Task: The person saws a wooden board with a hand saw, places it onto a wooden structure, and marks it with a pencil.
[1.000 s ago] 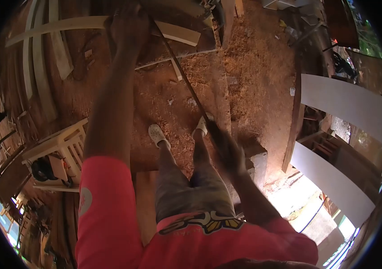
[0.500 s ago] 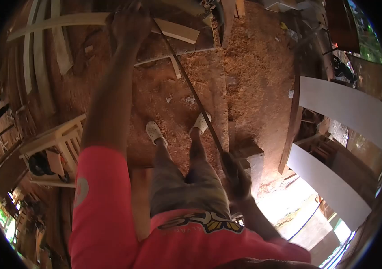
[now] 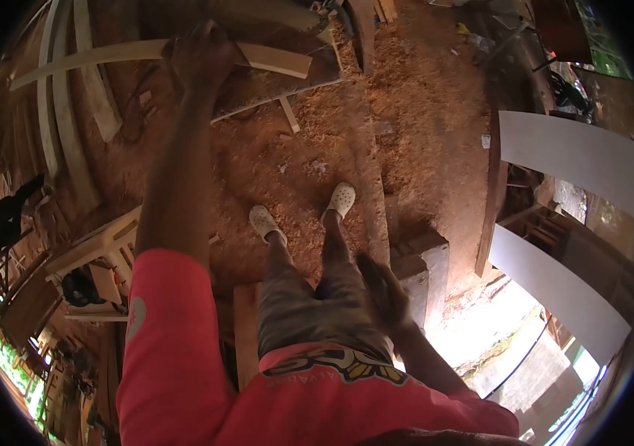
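Observation:
Across the top of the head view runs a long pale wooden strip [image 3: 276,59], its squared end to the right of my left hand [image 3: 201,58]. That hand is closed around the strip, with the arm stretched far forward. Beneath the strip's right part is a dark flat board or tabletop [image 3: 272,88] with a pale edge. My right hand [image 3: 385,297] is low, beside my right thigh, with its fingers pointing up and left. It is dark and blurred, so whether it holds anything cannot be made out.
Several long planks [image 3: 64,111] lie at upper left. A slatted wooden frame [image 3: 105,249] stands left of my arm. Shavings [image 3: 413,111] cover the ground. A grey block [image 3: 425,271] and white panels [image 3: 570,152] are to the right. Another person [image 3: 4,219] is at far left.
The long thin dark strip that stretched between my two hands no longer shows. My left hand and the wooden strip sit slightly further left and lower in view.

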{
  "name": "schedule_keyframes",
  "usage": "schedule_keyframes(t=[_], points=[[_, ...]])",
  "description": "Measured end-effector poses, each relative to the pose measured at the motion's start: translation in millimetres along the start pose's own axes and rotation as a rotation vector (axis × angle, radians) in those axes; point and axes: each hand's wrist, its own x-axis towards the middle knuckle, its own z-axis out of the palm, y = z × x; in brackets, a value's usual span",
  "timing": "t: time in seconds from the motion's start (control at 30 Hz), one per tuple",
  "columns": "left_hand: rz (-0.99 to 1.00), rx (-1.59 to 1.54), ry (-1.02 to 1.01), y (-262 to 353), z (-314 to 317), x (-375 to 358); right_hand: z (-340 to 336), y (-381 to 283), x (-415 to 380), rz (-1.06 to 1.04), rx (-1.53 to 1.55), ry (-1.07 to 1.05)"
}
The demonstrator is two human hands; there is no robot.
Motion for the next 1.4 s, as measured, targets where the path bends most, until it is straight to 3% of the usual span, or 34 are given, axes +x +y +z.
schedule_keyframes(t=[0.07,0.13,0.2,0.23,0.3,0.33,0.4,0.43,0.53,0.57,0.63,0.73,0.83,0.97,1.07,1.1,1.2,1.23,1.3,1.4], points=[[0.061,0.030,0.023,-12,14,-3,6,14,-14,-0.072,-0.178,-0.004],[0.072,0.007,0.110,-11,25,-1,17,13,43,-0.182,-0.370,0.052],[-0.030,0.102,-0.002,-3,16,2,41,20,125,-0.090,-0.011,0.069],[-0.086,0.151,-0.068,5,7,-1,36,-2,171,-0.061,0.010,0.089],[-0.053,0.159,-0.156,15,-15,3,31,-16,212,0.226,0.464,-0.060],[-0.047,0.166,-0.194,16,-25,5,28,-21,218,0.182,0.455,-0.042],[-0.067,0.095,-0.125,3,-5,1,28,-14,204,-0.022,-0.033,-0.048],[-0.068,0.053,-0.085,0,4,3,31,-1,180,-0.184,-0.510,-0.057],[0.034,0.238,-0.095,4,-3,0,12,6,61,-0.086,-0.231,0.072],[-0.015,0.198,-0.076,6,-2,-1,3,14,22,-0.056,-0.304,0.006],[-0.104,0.116,-0.030,7,2,0,0,24,10,-0.119,-0.212,0.071],[-0.072,0.051,-0.067,-5,16,1,16,26,81,-0.148,-0.196,0.079],[0.040,0.165,-0.140,-4,2,-4,27,-1,194,0.303,0.383,0.011],[-0.055,0.043,-0.227,11,-23,1,36,9,221,-0.061,0.280,0.108],[-0.229,-0.121,-0.228,15,-29,9,19,15,110,-0.005,0.068,0.054],[-0.262,-0.143,-0.197,18,-27,12,16,34,60,0.344,-0.142,-0.081],[-0.277,-0.123,-0.066,27,-39,7,-2,52,-35,0.217,-0.044,0.030],[-0.277,-0.138,-0.075,24,-37,5,-4,57,-36,0.181,-0.019,0.042],[-0.266,-0.176,-0.081,19,-37,8,10,72,-12,0.307,-0.080,0.076],[-0.257,-0.214,-0.093,14,-36,4,35,60,111,0.255,0.104,0.102]])
